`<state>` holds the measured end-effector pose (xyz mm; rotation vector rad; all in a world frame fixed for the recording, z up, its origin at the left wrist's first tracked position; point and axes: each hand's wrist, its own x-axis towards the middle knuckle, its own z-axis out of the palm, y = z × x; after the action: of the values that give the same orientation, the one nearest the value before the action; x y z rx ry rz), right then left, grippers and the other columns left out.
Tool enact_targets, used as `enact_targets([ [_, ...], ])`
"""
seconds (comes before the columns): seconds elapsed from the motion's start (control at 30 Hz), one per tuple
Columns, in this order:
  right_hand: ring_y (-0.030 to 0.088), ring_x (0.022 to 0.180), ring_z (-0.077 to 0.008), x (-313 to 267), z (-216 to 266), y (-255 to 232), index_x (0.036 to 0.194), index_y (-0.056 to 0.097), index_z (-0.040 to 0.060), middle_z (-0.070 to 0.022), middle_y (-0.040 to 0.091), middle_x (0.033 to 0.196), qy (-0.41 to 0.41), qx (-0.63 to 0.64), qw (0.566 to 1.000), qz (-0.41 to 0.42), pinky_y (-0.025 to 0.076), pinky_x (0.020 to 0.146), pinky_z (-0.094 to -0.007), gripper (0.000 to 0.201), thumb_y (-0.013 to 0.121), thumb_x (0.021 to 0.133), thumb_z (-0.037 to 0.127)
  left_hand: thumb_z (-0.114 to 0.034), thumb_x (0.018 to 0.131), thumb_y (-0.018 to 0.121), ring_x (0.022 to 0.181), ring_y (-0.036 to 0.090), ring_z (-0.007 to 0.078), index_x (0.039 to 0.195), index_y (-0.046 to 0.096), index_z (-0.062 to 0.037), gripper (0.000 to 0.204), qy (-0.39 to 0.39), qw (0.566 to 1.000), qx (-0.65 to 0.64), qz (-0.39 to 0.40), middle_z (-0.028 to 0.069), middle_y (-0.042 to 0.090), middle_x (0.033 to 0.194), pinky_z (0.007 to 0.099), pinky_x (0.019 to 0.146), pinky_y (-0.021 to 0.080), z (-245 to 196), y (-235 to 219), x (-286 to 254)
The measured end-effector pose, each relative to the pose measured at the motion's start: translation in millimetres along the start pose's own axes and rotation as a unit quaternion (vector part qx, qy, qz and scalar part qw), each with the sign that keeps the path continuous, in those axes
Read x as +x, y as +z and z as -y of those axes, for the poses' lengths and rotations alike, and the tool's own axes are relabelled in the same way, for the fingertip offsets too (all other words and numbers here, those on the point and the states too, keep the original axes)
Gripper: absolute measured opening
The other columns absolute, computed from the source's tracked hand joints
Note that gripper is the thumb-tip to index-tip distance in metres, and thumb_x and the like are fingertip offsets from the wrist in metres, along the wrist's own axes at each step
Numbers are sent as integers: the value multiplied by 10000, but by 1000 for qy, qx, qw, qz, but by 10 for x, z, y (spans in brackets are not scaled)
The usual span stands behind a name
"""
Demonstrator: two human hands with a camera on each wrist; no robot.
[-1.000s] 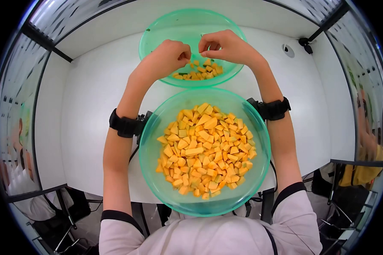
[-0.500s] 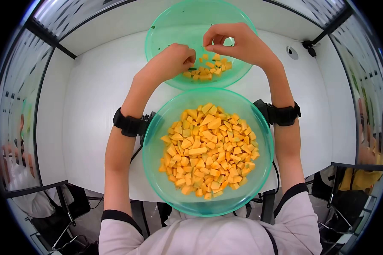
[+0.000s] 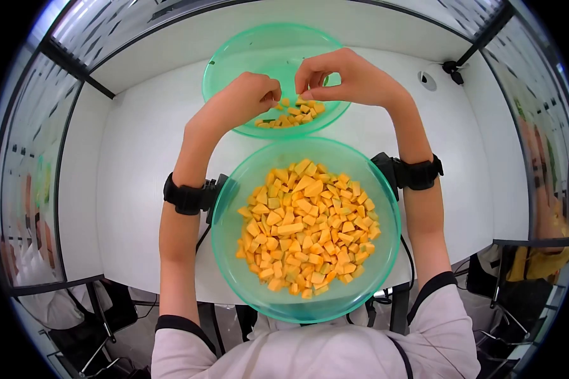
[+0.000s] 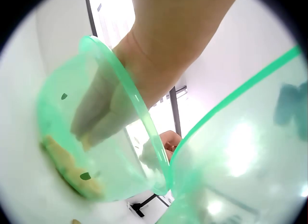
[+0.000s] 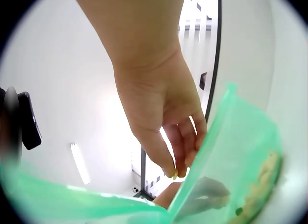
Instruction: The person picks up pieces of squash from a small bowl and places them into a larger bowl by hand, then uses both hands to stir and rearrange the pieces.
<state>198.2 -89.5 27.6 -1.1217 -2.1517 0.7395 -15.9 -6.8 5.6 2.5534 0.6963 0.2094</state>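
In the head view the far green bowl (image 3: 224,79) holds a small heap of orange pumpkin pieces (image 3: 300,115) and a few dark green bits. My left hand (image 3: 243,98) reaches over its left side. The left wrist view shows a pumpkin piece (image 4: 86,143) pinched at that hand's fingertips, seen through the bowl wall. My right hand (image 3: 354,79) hangs over the bowl's right side, its thumb and fingertips together. Between them a small yellowish bit (image 5: 175,176) shows in the right wrist view. The two hands' fingertips are close together but apart.
A nearer green bowl (image 3: 224,252), heaped with diced pumpkin (image 3: 310,234), stands at the table's front edge against the body. Both bowls sit rim to rim on a white table (image 3: 136,208) with low walls. A cable hole (image 3: 427,80) lies at the back right.
Over the last half second my right hand has come down from above the far bowl toward the pieces and the left hand. The left hand stays low over the bowl's left side.
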Motion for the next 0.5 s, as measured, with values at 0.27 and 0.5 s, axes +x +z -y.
enact_targets([
  [0.27,609,749,-125,-168,401,-219,861,657,32,-15,670,812,-51,88,988,119,506,748,-270,78,687,806,78,-26,844,606,750,619,207,914,594,-6,74,56,997,19,-40,92,621,836,311,702,495,-300,-323,-217],
  [0.5,642,728,-147,-238,565,-227,879,656,33,-30,683,820,-68,62,976,195,522,709,-277,105,698,788,67,0,829,625,776,637,191,936,599,-7,110,119,992,-13,-28,81,627,857,291,709,520,-429,-506,-398],
])
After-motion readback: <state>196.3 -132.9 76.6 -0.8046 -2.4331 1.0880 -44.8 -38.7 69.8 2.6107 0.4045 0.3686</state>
